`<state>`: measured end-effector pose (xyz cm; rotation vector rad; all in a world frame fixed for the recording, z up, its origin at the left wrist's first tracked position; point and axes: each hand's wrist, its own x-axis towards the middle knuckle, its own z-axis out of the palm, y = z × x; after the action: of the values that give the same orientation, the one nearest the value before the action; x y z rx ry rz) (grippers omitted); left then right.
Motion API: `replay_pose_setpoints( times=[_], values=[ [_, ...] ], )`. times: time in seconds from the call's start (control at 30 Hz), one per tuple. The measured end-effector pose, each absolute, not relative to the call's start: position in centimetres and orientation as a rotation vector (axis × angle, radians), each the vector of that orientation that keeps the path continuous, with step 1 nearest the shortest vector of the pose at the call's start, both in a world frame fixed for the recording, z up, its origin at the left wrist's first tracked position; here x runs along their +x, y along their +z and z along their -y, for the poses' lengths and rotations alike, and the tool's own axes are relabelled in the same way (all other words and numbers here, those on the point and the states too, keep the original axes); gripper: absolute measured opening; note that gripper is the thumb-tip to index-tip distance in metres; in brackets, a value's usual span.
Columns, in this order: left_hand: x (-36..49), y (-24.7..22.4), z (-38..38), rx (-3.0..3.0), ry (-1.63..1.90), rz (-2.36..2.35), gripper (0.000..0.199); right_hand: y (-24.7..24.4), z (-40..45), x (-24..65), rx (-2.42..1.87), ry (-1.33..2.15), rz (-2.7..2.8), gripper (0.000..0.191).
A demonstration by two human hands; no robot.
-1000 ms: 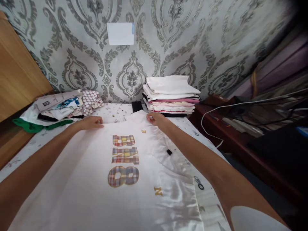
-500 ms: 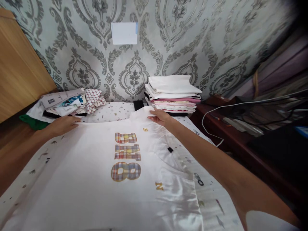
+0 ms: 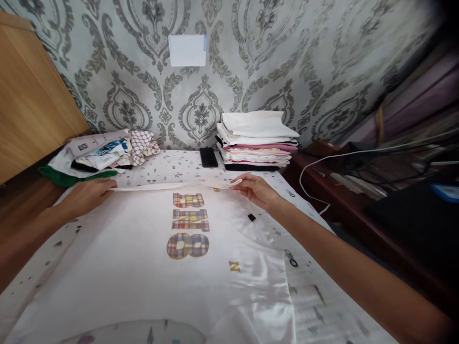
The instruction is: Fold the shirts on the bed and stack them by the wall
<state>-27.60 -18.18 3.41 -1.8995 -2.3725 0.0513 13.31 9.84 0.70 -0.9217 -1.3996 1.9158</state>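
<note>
A white shirt [image 3: 136,248] with plaid letters and small gold ones lies spread over a patterned white sheet [image 3: 315,267]. At its far left edge, my left hand [image 3: 91,193] is closed on the fabric. My right hand [image 3: 254,190] pinches the far edge on the right, near the small gold B. Between both hands the far edge is raised in a narrow fold. A small black tag [image 3: 251,217] shows through or on the shirt below my right hand.
Folded clothes [image 3: 256,138] are stacked by the wall behind my right hand. A looser clothes pile [image 3: 103,153] lies back left, and a black phone [image 3: 208,157] between them. A white cable [image 3: 344,152] crosses dark red furniture [image 3: 333,191] at right; a wooden panel [image 3: 36,95] stands left.
My right hand has drawn the shirt's far edge towards me and folded it over, uncovering the phone. My left hand has come slightly nearer, still on the fabric.
</note>
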Motion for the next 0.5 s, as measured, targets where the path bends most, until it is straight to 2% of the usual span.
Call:
replay_pose_setpoints(
  times=[0.1, 0.3, 0.5],
  values=[
    [-27.3, 2.8, 19.0, -1.867, 0.181, 2.392, 0.038, -0.5, -8.5, 14.9, -0.91, 1.851, 1.51, 0.023],
    [-27.4, 1.5, 20.4, -1.829, 0.171, 2.387, 0.04, -2.3, -6.4, 16.9, -0.966, 1.655, 1.758, 0.029],
    [-28.5, 1.4, 21.5, -1.843, 0.105, 2.38, 0.042, -1.8, -5.0, 17.6, -0.949, 1.666, 1.636, 0.029]
  ],
)
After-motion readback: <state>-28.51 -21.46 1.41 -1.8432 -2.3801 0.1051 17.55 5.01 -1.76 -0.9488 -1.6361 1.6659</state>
